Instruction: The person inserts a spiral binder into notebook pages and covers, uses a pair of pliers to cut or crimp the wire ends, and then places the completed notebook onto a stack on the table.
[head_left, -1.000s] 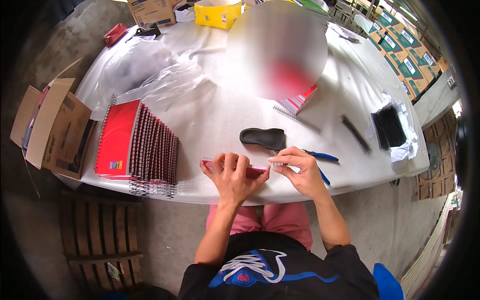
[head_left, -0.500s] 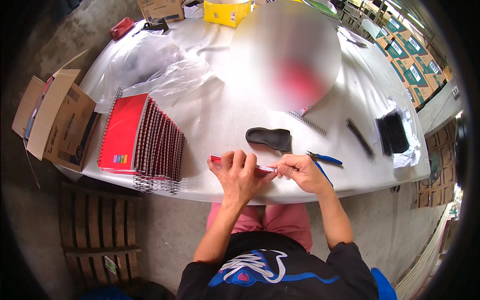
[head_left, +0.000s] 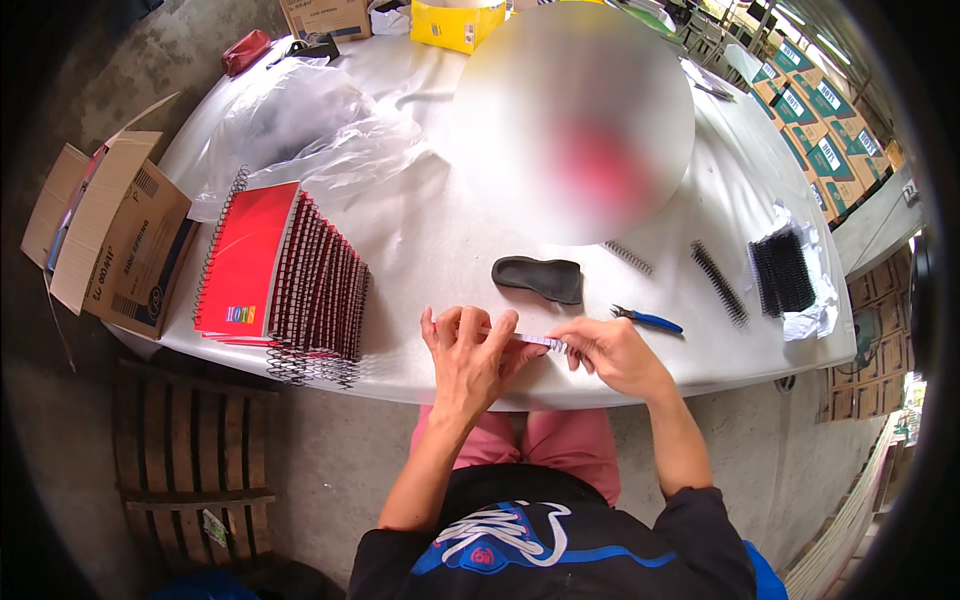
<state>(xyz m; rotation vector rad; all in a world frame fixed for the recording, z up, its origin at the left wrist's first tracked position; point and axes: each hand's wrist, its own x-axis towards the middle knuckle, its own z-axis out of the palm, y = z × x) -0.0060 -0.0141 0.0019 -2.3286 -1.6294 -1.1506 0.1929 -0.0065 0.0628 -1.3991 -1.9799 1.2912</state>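
Note:
My left hand (head_left: 466,360) grips a thin notebook (head_left: 535,340), held nearly edge-on just above the table's near edge. Its white page edge faces up, with a bit of red cover beside the fingers. At the notebook's right end, my right hand (head_left: 618,352) closes its thumb and fingers on the corner; whether a wire coil is between them is too small to tell. Just beyond lies a black, sole-shaped piece (head_left: 540,279). Blue-handled cutting pliers (head_left: 652,321) rest right of it, partly hidden by my right hand.
On the left stand a stack of red spiral notebooks (head_left: 245,265) and an open carton (head_left: 135,240). Clear plastic sheeting (head_left: 300,130) lies behind. To the right are a black coil (head_left: 718,282) and a bundle of coils (head_left: 785,270) on paper. A blurred disc covers the far middle.
My right hand has shifted slightly right and down along the notebook's end. More of the white page edge shows between my hands, and less red cover.

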